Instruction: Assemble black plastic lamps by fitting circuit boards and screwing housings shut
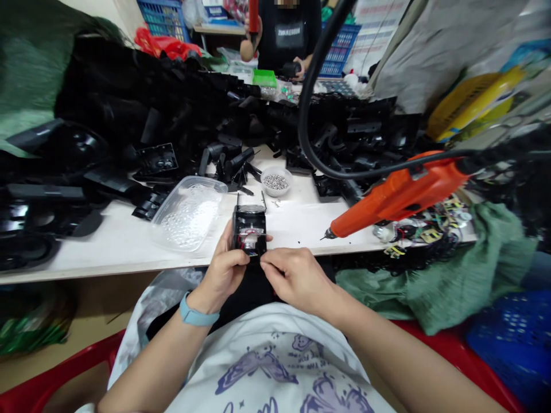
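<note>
My left hand (227, 269) is wrapped round a black plastic housing (250, 226) at the front edge of the table. Inside it show a silvery round part and a bit of red wire; two thin prongs stick up from its far end. The fingers of my right hand (293, 274) are pinched at the housing's lower right corner. Whatever sits between those fingertips is too small to make out. Beyond the housing stands a small round tub of metal screws (276, 182). To the left lies a clear plastic tray (189, 212) of small transparent parts.
An orange electric screwdriver (400, 195) hangs at the right, its bit just above the white table (297, 221). Its black cable (305, 109) loops overhead. Black plastic parts (172, 109) are heaped behind. Wired components (430, 226) lie at right. A person (289, 34) works opposite.
</note>
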`<state>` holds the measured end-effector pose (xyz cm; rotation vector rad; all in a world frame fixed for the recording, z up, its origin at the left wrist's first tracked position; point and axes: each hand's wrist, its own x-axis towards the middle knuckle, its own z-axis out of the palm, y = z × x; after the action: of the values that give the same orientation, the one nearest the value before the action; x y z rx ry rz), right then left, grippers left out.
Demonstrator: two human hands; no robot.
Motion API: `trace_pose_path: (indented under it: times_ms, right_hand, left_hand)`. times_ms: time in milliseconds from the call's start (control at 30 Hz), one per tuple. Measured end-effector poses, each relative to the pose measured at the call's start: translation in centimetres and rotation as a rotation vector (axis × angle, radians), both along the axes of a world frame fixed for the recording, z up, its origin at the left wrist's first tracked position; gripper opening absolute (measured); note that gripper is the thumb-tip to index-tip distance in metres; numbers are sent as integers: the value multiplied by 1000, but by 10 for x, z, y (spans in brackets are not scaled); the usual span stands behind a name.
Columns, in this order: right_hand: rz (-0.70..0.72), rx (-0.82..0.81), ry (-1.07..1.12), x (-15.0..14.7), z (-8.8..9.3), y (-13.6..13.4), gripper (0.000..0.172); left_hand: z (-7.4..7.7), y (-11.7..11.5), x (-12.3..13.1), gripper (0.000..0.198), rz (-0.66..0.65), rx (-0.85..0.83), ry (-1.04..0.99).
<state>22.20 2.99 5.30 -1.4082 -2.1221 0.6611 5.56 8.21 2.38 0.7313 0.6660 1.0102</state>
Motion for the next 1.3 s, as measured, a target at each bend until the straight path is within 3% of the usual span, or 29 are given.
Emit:
trace_pose_path:
  times_ms: [100,233,333,433,567,767,867,1000,1300]
  right_hand:
    - [24,-86,-29,10,15,-4,26]
    - [-93,73,76,25,28,-3,18]
    - [-36,74,171,31,32,7,26]
    - [48,1,47,29,39,15,21]
    - [111,-84,-172,24,53,20,17]
    - [21,-462,-23,24,54,22,14]
    - [-2,-619,63,28,46,19,15]
    - [51,-695,110,33,41,14,11]
    - [-21,-560,-10,24,42,1,8]
  left_hand:
    - [-7,-3,-3,64,-100,-98,-78]
    - [-12,-7,-4,52,-246,-227,-194]
    - [-9,-9,-2,59,-389,-272,-221]
    - [-4,-10,1,59,-449,-272,-176]
    - [1,-6,0,45,-563,-226,-60]
    - [-3,-3,-8,49,-793,-327,6]
    - [-4,-5,-11,40,-845,-329,51]
    - [-7,-7,-10,33,-907,-328,77]
    - [-8,-10,-6,19,-823,-289,217]
